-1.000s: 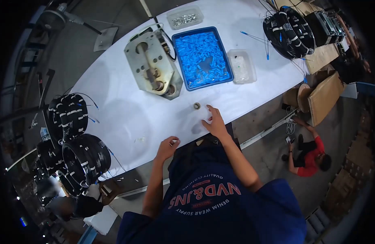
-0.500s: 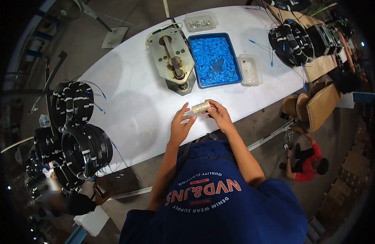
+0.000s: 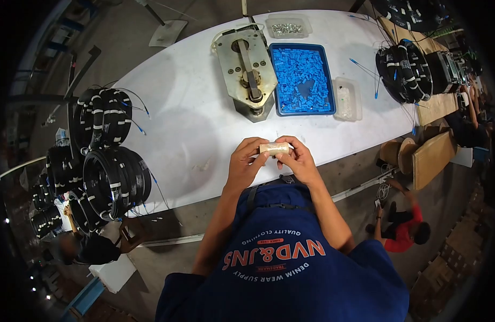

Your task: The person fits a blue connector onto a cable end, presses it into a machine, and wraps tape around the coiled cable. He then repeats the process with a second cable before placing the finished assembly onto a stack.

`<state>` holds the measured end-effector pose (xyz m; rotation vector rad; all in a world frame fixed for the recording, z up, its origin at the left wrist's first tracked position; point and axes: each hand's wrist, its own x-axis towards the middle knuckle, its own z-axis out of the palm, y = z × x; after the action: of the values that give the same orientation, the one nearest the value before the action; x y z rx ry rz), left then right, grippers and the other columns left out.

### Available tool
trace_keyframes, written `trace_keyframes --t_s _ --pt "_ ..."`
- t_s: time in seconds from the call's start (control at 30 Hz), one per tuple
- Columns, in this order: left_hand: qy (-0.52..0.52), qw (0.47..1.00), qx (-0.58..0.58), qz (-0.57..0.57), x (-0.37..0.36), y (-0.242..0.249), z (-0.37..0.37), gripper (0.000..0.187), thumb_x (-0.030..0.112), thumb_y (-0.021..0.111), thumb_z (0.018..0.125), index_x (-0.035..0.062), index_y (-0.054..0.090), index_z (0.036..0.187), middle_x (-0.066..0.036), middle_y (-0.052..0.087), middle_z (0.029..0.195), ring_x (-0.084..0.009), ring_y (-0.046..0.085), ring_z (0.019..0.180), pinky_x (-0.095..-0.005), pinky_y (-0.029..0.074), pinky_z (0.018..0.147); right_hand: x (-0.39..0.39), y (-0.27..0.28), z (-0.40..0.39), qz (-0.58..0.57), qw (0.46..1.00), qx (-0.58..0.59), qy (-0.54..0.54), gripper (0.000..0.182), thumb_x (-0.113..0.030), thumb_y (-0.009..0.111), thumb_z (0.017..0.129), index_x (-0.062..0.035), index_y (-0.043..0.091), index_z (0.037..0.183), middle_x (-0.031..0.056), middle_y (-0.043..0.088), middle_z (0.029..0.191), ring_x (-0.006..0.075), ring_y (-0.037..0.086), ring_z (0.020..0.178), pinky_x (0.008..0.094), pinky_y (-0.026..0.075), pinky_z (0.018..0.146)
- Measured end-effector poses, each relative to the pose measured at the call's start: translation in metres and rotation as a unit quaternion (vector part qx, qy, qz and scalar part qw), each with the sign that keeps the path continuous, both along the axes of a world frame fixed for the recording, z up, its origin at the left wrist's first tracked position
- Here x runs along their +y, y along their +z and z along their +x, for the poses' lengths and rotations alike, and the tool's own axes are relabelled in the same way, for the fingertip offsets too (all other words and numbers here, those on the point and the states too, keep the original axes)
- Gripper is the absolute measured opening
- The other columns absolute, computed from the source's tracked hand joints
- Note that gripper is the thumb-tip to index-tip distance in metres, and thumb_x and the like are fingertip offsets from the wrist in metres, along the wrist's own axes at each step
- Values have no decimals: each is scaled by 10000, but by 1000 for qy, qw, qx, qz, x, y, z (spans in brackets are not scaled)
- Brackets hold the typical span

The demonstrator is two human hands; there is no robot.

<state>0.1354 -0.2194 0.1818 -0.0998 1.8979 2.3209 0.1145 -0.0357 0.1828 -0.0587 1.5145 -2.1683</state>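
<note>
A small pale tan roll (image 3: pixel 274 149) is held level between both hands over the table's near edge. My left hand (image 3: pixel 246 162) grips its left end, thumb and fingers closed on it. At the right end, my right hand (image 3: pixel 299 160) pinches the roll the same way. Beyond the hands stands a metal press (image 3: pixel 245 70) with a lever arm. To its right lies a dark blue tray (image 3: pixel 279 113) full of small blue pieces.
A clear box of metal parts (image 3: pixel 288 28) and a clear container (image 3: pixel 347 100) flank the tray. Black cable coils (image 3: pixel 116 185) crowd the left, more coils (image 3: pixel 403 70) the right. One person in red (image 3: pixel 406 231) is at lower right, another person (image 3: pixel 92 248) at lower left.
My left hand was open beside the roll and has closed on its left end. The roll has turned level. The view has shifted, so the press and tray appear further right.
</note>
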Motion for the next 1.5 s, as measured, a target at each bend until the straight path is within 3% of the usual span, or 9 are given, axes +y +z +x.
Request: trace_keyframes --t_s 0.37,0.47,0.53,0.6,0.87,1.07,1.27,1.37,1.5 --pt "16 985 -124 116 42 -26 -15 197 145 571 981 -20 629 1071 -58 662 878 -102 620 735 -232 487 593 26 -2 -14 32 999 -31 -15 307 -57 727 842 -22 579 1109 40 652 874 56 589 718 215 493 592" --pt "-9 991 -137 1 69 -43 -20 183 140 583 972 3 638 1080 -77 682 921 -126 638 757 -260 496 626 61 -36 -15 206 978 12 -16 291 -117 757 827 -7 604 1050 67 658 922 104 630 784 251 497 641" --pt "-54 961 26 -271 91 -51 -20 196 126 602 953 32 643 1121 -89 696 978 -173 660 834 -300 511 697 84 -52 -8 214 976 8 -41 276 -136 760 816 4 630 1015 63 657 910 103 617 740 264 493 636" --pt "-98 973 -59 -200 117 -50 -22 252 96 633 916 61 645 1165 -97 691 1051 -222 658 958 -331 511 775 106 -71 2 254 962 -37 -94 288 -137 734 827 9 630 1053 65 654 899 102 610 703 264 495 627" --pt "-246 904 83 -340 214 -91 -58 428 133 739 803 103 641 1219 -110 673 1148 -300 617 1053 -377 475 918 204 -88 0 143 953 -140 -228 383 -67 708 824 22 566 1169 94 623 945 113 630 732 255 530 615" --pt "-323 888 -10 -327 282 -120 -77 452 175 695 825 79 596 1256 -149 643 1188 -311 599 1101 -388 467 957 260 -137 -32 437 864 53 -244 410 -29 731 731 -6 574 1109 185 608 1022 328 651 872 378 550 715" --pt "-236 928 -30 -288 301 -122 -95 427 163 694 829 64 595 1232 -124 654 1108 -262 639 877 -354 525 795 295 -151 -79 550 788 78 -266 385 20 667 746 -68 565 1106 176 549 1130 400 599 940 449 512 788" --pt "-77 931 0 -358 296 -122 -110 427 99 711 803 26 569 1199 -113 606 950 -222 617 809 -349 509 717 307 -153 -87 549 795 63 -252 394 28 665 745 -69 574 1116 169 551 1121 383 593 961 433 504 808" --pt "-18 895 50 -443 282 -132 -133 491 145 752 746 64 559 1191 -123 528 980 -293 534 931 -397 455 822 314 -145 -89 562 801 52 -200 493 3 687 745 -99 537 1204 167 518 1198 381 589 988 422 504 841"
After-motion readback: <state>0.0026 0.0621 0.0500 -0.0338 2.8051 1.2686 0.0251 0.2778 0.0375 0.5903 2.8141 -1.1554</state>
